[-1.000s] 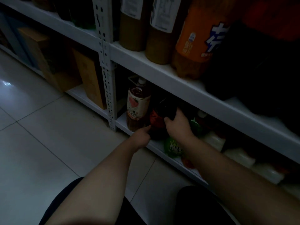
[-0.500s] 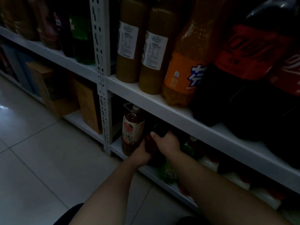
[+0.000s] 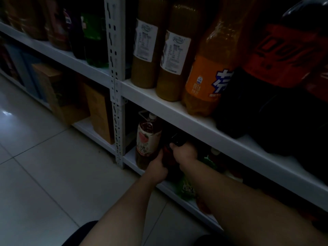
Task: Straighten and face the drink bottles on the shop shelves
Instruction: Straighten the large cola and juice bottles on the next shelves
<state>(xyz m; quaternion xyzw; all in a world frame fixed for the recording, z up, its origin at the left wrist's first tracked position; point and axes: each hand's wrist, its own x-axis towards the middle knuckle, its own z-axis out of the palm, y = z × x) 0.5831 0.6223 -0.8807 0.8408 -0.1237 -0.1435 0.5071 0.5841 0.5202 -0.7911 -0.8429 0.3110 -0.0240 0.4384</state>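
Between the two hands, on the white bottom shelf [image 3: 129, 158], stands the dark plastic drink bottle with a red label [image 3: 168, 158]. Its long axis runs near upright, and the top appears to lean back under the shelf above. The right hand [image 3: 185, 153] has its fingers curled over the bottle's shoulder from the right. The left hand [image 3: 157, 167] appears curled round the lower body from the left. Both hands are in contact, so no reach is required. The coming move is judged to be a twist about the long axis to bring the label forward.

Just beyond the left hand, on its left side, stands the brown tea bottle with a peach-printed label [image 3: 148, 141]; clearance there is minimal. Right of the right hand sit green-labelled bottles [image 3: 206, 159], their detail lost in dim light. Above both hands, the white upper shelf [image 3: 195, 126] limits lift.
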